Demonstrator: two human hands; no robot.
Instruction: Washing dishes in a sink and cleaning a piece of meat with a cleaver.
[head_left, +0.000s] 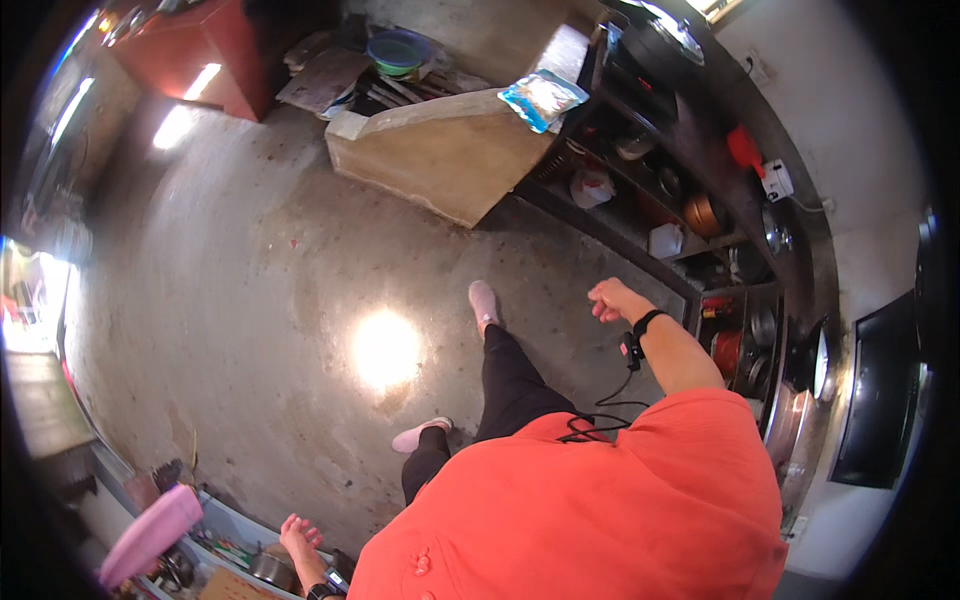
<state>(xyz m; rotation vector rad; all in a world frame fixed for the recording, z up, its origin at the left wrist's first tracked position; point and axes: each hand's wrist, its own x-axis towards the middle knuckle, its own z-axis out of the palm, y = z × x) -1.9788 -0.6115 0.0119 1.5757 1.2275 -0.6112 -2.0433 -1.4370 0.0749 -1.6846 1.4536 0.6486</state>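
My left hand hangs at the lower left, holding nothing, its fingers loosely bent and apart. It is nearest to a grey-blue shelf unit that holds a metal pot and small items. My right hand is held out over the concrete floor, its fingers half curled with nothing seen in them. A black wrist strap with a small device and cable is on that wrist. Beyond the right hand, dark shelves hold pots, including a copper-coloured pot, and a white container.
A low wedge-shaped partition juts into the room, a blue and white plastic packet on its end. Behind it lie boards and basins. A red cabinet stands far left. A pink plastic item tilts over the shelf unit.
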